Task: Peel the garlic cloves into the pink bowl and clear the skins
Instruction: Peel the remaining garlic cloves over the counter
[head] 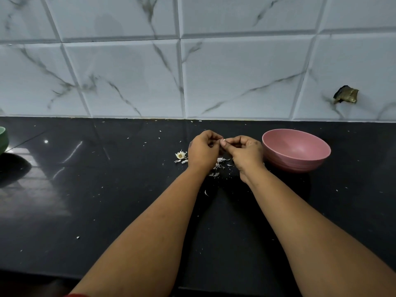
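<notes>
Left hand and right hand both pinch one garlic clove above the bench, beside pink bowl, so skins drop clear.

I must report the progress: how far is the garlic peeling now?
Done: some peeling, since skins and a root stub lie on the counter. In hand: left hand and right hand pinch a small clove. Left: the pink bowl shows no cloves; skins uncleared.
</notes>
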`<move>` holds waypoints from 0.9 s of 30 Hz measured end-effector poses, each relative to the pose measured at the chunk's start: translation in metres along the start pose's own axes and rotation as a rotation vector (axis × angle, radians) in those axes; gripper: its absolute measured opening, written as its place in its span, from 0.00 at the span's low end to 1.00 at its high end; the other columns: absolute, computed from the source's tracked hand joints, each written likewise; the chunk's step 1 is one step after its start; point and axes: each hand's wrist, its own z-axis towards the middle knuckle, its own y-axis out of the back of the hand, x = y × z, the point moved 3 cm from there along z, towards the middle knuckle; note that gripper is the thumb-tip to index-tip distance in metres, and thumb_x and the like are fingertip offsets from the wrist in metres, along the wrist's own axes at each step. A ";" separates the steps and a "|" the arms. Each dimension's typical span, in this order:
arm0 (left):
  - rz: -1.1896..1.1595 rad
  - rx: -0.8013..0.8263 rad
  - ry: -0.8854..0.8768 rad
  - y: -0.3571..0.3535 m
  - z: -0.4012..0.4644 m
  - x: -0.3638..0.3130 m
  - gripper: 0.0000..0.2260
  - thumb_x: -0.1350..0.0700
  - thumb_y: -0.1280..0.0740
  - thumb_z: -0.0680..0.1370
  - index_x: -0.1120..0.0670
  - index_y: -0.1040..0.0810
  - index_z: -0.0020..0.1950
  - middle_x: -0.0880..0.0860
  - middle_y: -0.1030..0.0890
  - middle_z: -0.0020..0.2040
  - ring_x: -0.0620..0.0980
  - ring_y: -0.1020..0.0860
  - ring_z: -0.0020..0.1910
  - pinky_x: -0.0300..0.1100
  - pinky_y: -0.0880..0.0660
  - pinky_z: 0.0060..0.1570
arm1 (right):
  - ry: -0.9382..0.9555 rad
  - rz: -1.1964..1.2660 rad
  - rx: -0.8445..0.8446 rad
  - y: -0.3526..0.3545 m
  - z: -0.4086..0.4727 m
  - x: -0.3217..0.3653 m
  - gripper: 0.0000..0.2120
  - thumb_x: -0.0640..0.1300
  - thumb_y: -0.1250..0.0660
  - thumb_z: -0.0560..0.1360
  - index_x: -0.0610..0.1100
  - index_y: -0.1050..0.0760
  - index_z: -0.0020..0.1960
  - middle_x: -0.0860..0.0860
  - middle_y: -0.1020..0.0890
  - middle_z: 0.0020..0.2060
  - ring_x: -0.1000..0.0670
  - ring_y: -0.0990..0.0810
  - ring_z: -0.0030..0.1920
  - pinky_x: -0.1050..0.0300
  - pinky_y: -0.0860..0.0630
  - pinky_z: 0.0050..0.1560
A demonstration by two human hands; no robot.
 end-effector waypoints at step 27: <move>-0.115 0.033 -0.034 0.001 0.005 0.002 0.06 0.61 0.29 0.76 0.51 0.23 0.44 0.49 0.19 0.37 0.44 0.21 0.32 0.39 0.21 0.37 | 0.057 -0.066 0.029 0.002 0.006 -0.002 0.07 0.34 0.26 0.71 0.43 0.21 0.39 0.49 0.16 0.39 0.56 0.18 0.39 0.68 0.23 0.43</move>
